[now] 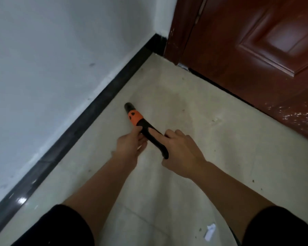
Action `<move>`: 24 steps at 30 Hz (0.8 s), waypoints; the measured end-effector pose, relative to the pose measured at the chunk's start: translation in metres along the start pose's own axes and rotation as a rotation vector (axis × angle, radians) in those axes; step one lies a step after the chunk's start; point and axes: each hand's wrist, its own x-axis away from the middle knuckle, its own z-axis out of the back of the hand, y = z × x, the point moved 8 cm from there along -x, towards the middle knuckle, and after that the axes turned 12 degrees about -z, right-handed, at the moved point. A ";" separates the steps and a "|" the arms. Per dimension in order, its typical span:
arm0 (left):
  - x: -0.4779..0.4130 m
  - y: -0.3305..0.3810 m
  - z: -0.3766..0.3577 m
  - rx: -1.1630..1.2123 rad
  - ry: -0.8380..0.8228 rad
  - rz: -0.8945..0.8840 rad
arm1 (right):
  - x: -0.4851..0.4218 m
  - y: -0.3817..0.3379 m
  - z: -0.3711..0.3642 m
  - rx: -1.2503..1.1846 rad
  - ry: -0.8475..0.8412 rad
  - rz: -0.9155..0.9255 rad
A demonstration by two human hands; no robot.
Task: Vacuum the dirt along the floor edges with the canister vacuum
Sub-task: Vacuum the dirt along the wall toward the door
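Wand [146, 129]: black, orange collar [134, 118], right of baseboard [89, 110], tip angled toward it.
Left hand [130, 148]: grasps wand behind collar.
Right hand [183, 151]: grasps wand's rear end, farther from baseboard.

You're looking at a dim, cool, evenly lit view, with only faint, soft shadows on the floor [185, 121] right of the baseboard [89, 110]. A small glare spot sits on the baseboard's near end, and the door [256, 50] past its far end carries a broad sheen. Everything is slightly soft. Your left hand [130, 144] smears beside the crisper vacuum handle [144, 128].
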 end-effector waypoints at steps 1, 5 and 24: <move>0.009 -0.003 0.008 0.014 -0.001 0.023 | 0.008 -0.007 -0.003 -0.003 -0.009 0.007; 0.044 -0.021 0.043 -0.011 0.005 0.100 | 0.049 -0.033 -0.013 -0.008 -0.042 0.090; 0.206 -0.070 0.263 0.196 0.337 0.212 | 0.204 -0.208 -0.041 0.124 -0.238 0.465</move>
